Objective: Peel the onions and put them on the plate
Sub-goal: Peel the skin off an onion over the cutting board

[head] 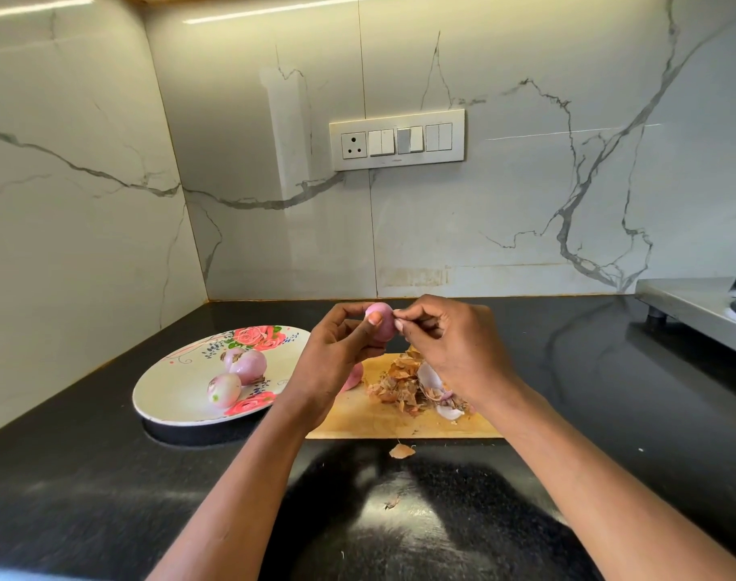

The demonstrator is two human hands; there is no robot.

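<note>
Left hand [336, 350], centre of the frame, raised above the cutting board; fingers and thumb curled round a small pink onion [382, 325], thumb across its front; onion mostly bare of brown skin, held clear of board and plate. Right hand [446, 345], just right of the onion; thumb and forefinger pinched together at the onion's right edge, on a thin strip of skin too small to make out clearly; remaining fingers loosely curled. Floral plate [177, 396], left of centre, white with pink roses, resting on the black countertop [106, 475]; carries two peeled onions [246, 364] lying touching each other near its middle, the nearer one [223, 390] paler with a greenish spot. Wooden cutting board [378, 421], lower centre, just right of the plate, partly hidden behind both hands; bears a heap of brown and white onion skins [412, 383] towards its right; a further pink onion [353, 377] shows partly behind the left wrist, at the board's left end. Loose skin flake [401, 451] on the countertop just in front of the board; a smaller scrap [392, 503] lower down. Switch panel with socket [397, 139] on the marble wall, upper centre. Steel stove edge [693, 308] at the right margin of the frame.
</note>
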